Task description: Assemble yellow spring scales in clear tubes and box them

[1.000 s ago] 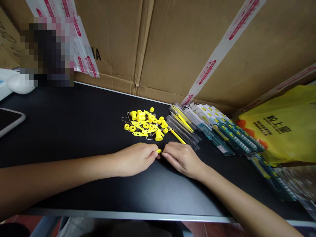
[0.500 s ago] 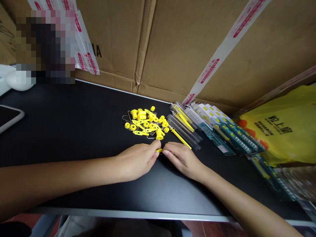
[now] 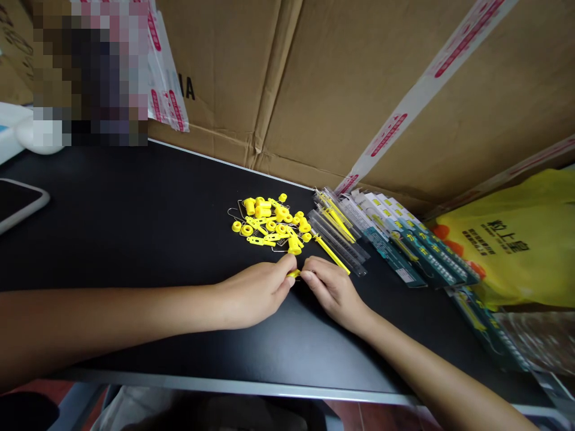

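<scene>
My left hand (image 3: 260, 291) is closed on a small yellow plastic part (image 3: 294, 273), whose end sticks out between thumb and fingers. Facing it, my right hand (image 3: 335, 293) is pinched at the other end of that part; what its fingertips hold is too small to make out. Just beyond both hands lies a loose pile of yellow rings, caps and flat pieces (image 3: 271, 224) with bent metal wires. Yellow rods (image 3: 331, 254) and clear plastic tubes (image 3: 344, 239) lie right of the pile.
Green and white packages (image 3: 413, 245) are stacked to the right on the black table (image 3: 135, 239), beside a yellow bag (image 3: 521, 239). A phone (image 3: 18, 203) lies at the far left. Large cardboard boxes (image 3: 359, 78) stand behind. A blurred patch covers the upper left.
The camera view has shifted slightly, moving the pile and boxes a little right. Both hands stay together, with a slightly wider gap between their fingertips and more of the yellow part showing.
</scene>
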Action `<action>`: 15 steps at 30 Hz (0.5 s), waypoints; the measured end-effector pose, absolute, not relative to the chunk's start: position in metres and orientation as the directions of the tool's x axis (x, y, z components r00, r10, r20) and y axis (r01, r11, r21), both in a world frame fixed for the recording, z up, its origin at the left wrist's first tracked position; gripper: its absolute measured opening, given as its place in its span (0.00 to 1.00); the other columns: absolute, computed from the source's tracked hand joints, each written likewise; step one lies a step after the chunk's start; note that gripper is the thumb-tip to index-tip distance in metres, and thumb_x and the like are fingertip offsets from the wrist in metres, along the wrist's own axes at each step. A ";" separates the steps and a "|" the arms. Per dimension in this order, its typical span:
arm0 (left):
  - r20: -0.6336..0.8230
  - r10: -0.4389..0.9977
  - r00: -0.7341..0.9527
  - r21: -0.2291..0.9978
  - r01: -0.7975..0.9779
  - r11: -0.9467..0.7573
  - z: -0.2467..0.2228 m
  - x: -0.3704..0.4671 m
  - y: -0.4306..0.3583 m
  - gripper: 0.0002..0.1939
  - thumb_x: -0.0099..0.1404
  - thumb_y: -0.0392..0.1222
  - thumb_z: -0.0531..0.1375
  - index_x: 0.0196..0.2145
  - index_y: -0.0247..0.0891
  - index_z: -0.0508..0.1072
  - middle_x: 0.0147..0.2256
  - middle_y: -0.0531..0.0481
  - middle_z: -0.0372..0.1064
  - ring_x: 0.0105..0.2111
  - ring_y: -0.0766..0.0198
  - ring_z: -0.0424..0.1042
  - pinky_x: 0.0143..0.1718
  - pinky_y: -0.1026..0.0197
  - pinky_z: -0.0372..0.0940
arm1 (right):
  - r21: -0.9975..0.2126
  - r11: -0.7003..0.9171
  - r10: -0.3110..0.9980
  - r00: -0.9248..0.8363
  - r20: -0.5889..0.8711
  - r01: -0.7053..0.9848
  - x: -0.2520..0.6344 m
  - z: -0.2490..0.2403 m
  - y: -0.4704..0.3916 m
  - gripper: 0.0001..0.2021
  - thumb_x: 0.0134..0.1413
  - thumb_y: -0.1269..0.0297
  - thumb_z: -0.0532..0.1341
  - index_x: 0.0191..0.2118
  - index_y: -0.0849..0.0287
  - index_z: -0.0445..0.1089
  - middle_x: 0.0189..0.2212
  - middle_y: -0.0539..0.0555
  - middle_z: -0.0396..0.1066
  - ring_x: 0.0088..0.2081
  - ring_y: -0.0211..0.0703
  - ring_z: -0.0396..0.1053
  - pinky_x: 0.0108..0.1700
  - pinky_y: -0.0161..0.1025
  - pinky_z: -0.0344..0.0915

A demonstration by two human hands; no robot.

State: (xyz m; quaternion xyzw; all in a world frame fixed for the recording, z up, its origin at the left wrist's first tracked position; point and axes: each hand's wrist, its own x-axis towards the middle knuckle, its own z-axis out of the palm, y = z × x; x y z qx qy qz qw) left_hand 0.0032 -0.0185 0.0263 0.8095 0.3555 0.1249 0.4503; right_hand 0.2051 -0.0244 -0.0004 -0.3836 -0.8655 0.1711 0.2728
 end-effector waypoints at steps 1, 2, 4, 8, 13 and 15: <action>-0.106 0.694 0.712 0.807 0.470 -0.358 0.025 0.004 -0.020 0.07 0.70 0.40 0.42 0.35 0.40 0.56 0.21 0.57 0.57 0.21 0.64 0.58 0.25 0.62 0.48 | -0.509 0.646 0.759 -0.551 0.348 0.569 0.205 -0.001 -0.024 0.13 0.66 0.66 0.49 0.28 0.57 0.57 0.23 0.48 0.58 0.26 0.36 0.57 0.29 0.34 0.55; -0.096 0.700 0.708 0.784 0.487 -0.385 0.024 0.004 -0.022 0.07 0.70 0.40 0.42 0.37 0.40 0.57 0.22 0.56 0.57 0.21 0.64 0.58 0.25 0.62 0.48 | -0.512 0.645 0.760 -0.546 0.352 0.567 0.205 -0.001 -0.025 0.13 0.66 0.66 0.49 0.28 0.57 0.57 0.23 0.48 0.58 0.26 0.36 0.57 0.29 0.34 0.55; -0.090 0.712 0.697 0.704 0.550 -0.450 0.022 0.006 -0.024 0.09 0.70 0.41 0.42 0.40 0.39 0.59 0.22 0.55 0.57 0.21 0.62 0.58 0.24 0.61 0.46 | -0.522 0.639 0.765 -0.537 0.355 0.565 0.205 -0.001 -0.025 0.13 0.66 0.66 0.49 0.28 0.57 0.58 0.23 0.48 0.58 0.26 0.36 0.57 0.29 0.34 0.55; -0.085 0.724 0.685 0.618 0.606 -0.500 0.020 0.007 -0.027 0.11 0.70 0.40 0.41 0.43 0.38 0.60 0.22 0.54 0.57 0.20 0.61 0.57 0.23 0.61 0.45 | -0.539 0.627 0.774 -0.523 0.357 0.562 0.204 0.000 -0.026 0.13 0.67 0.66 0.49 0.28 0.57 0.57 0.22 0.48 0.57 0.25 0.35 0.57 0.29 0.34 0.55; -0.131 0.713 0.689 0.873 0.421 -0.246 0.023 0.008 -0.025 0.09 0.71 0.43 0.41 0.42 0.40 0.58 0.19 0.58 0.58 0.19 0.65 0.61 0.24 0.64 0.54 | -0.534 0.630 0.774 -0.511 0.372 0.565 0.203 0.000 -0.025 0.13 0.66 0.65 0.49 0.28 0.57 0.57 0.22 0.48 0.58 0.25 0.35 0.57 0.29 0.34 0.55; -0.180 0.697 0.694 0.914 0.380 -0.143 0.023 0.008 -0.024 0.11 0.71 0.44 0.40 0.43 0.40 0.57 0.16 0.60 0.56 0.17 0.66 0.59 0.23 0.65 0.56 | -0.545 0.620 0.782 -0.503 0.368 0.565 0.203 -0.001 -0.024 0.14 0.67 0.64 0.49 0.27 0.57 0.57 0.23 0.48 0.58 0.25 0.36 0.57 0.29 0.34 0.55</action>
